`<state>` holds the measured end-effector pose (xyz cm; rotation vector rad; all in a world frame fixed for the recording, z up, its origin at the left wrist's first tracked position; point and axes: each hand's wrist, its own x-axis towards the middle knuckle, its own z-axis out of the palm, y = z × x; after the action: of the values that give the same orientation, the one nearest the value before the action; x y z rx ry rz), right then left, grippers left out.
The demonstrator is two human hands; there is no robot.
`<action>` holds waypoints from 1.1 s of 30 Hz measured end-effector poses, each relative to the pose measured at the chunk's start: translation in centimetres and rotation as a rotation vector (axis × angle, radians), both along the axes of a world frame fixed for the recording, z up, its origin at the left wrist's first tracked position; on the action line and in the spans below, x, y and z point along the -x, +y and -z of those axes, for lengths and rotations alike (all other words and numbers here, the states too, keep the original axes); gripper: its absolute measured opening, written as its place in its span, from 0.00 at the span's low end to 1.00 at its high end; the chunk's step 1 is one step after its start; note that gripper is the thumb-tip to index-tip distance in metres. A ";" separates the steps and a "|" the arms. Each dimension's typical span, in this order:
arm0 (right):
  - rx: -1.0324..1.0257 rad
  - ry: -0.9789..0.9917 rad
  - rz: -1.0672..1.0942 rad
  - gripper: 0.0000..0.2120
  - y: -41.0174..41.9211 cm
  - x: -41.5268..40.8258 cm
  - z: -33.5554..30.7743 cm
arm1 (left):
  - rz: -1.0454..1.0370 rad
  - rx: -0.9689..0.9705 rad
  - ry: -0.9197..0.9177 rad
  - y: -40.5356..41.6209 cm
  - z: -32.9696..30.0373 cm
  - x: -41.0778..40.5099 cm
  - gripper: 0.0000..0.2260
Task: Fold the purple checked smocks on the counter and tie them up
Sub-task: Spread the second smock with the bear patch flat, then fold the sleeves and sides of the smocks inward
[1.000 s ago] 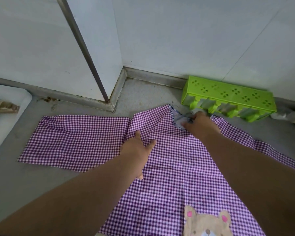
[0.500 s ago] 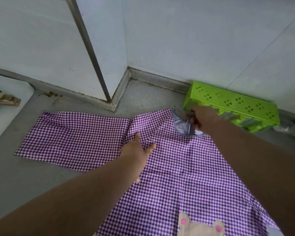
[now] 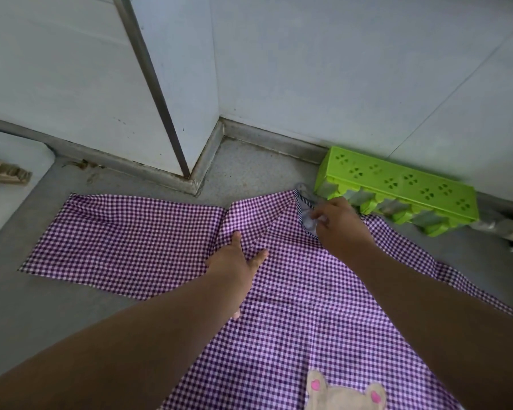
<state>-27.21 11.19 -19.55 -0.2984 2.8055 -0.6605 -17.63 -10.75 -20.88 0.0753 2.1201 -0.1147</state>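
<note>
A purple checked smock (image 3: 282,315) lies spread flat on the grey counter (image 3: 42,321), one sleeve stretched out to the left (image 3: 125,244) and a beige bear patch (image 3: 344,395) at the bottom edge. My left hand (image 3: 234,264) presses flat on the cloth by the left shoulder, fingers straight. My right hand (image 3: 335,223) is at the striped collar (image 3: 301,202), its fingers curled round a pale grey tie strip there. The right sleeve runs off under my right forearm.
A lime green plastic rack (image 3: 397,187) stands against the white tiled wall, close behind the collar. A metal pipe (image 3: 151,84) runs down the wall corner. A white board with a wooden piece (image 3: 3,173) sits at the far left. A wrapped roll (image 3: 504,229) lies far right.
My right hand has lifted from the collar toward the green rack and come back down, now holding the pale tie. My left hand has stayed pressed on the shoulder.
</note>
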 end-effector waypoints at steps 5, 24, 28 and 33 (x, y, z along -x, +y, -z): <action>-0.250 -0.092 -0.276 0.18 -0.7 -0.3 0.9 | 0.007 0.005 0.005 -0.1 0.2 0.1 0.58; -0.524 -0.351 -0.276 0.60 -10.7 -12.8 1.0 | -0.484 -0.130 0.753 -16.4 -1.3 -7.6 0.14; -0.546 -0.340 -0.271 0.63 -11.5 -12.7 0.9 | -1.048 -0.042 0.599 -21.8 0.7 -10.9 0.27; -0.463 -0.282 -0.230 0.58 -11.1 -12.9 0.2 | -1.459 -0.034 0.457 -27.1 3.9 -13.1 0.48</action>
<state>-14.31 0.10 -19.78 -0.3921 2.5036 0.0063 -4.52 -37.89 -24.74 -1.5515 2.0971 0.8225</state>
